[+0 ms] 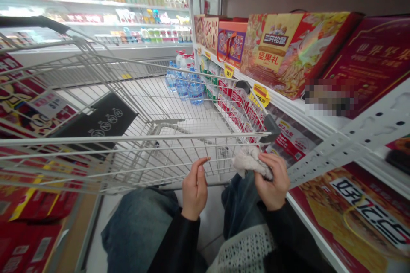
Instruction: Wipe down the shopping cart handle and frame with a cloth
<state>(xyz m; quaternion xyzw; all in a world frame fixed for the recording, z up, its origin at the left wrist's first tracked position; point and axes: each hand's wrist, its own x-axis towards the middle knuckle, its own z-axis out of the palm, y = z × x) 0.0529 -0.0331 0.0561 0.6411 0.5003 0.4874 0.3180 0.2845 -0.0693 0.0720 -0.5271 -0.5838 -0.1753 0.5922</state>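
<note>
Right hand [273,181] pinches a crumpled white cloth [250,162] between fingers and thumb, grip pressed together on it, just below the near rim of a grey wire shopping cart [128,140]. Left hand [194,192] empty, grip loosely spread, fingertips near the cart's wires. Cart stands beside a white metal shelf [361,136] carrying a red-and-yellow cardboard nut gift box [282,51]. Clear plastic water bottles [188,87] show farther ahead through the wires.
</note>
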